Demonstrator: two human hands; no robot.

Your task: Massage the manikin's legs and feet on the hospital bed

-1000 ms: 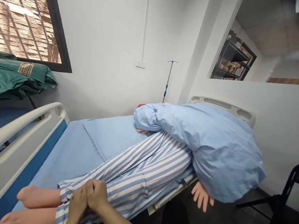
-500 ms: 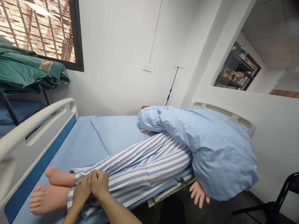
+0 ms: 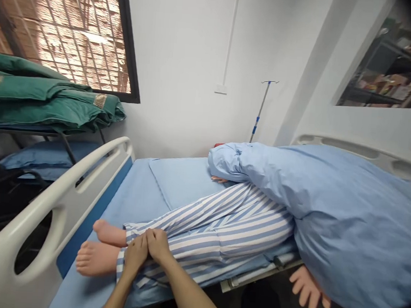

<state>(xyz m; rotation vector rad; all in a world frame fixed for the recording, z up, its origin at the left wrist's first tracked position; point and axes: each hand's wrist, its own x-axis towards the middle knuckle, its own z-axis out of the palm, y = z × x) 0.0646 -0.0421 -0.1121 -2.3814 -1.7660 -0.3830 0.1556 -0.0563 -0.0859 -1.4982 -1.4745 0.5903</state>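
Note:
A care mannequin lies on a hospital bed in the head view, its legs in blue-and-white striped trousers (image 3: pixel 204 219). Close to the ankle, my left hand (image 3: pixel 135 254) is closed over the nearer trouser leg. My right hand (image 3: pixel 158 245) grips the same lower leg right beside it, the two hands touching; their fingertips are hidden on the far side. Two bare feet (image 3: pixel 96 258) stick out to the left of my hands. A light-blue gown or cover (image 3: pixel 328 214) drapes the upper body. From under it one mannequin hand (image 3: pixel 308 288) hangs past the bed's near edge.
The white footboard (image 3: pixel 57 204) stands at the left, the headboard (image 3: pixel 360 150) behind the mannequin. A drip pole (image 3: pixel 259 113) rises by the wall. Green folded bedding (image 3: pixel 50 103) lies on another bed under the barred window (image 3: pixel 83 33).
My view has swung left, so the bed and mannequin sit further right in the picture. Both hands keep their hold on the lower leg.

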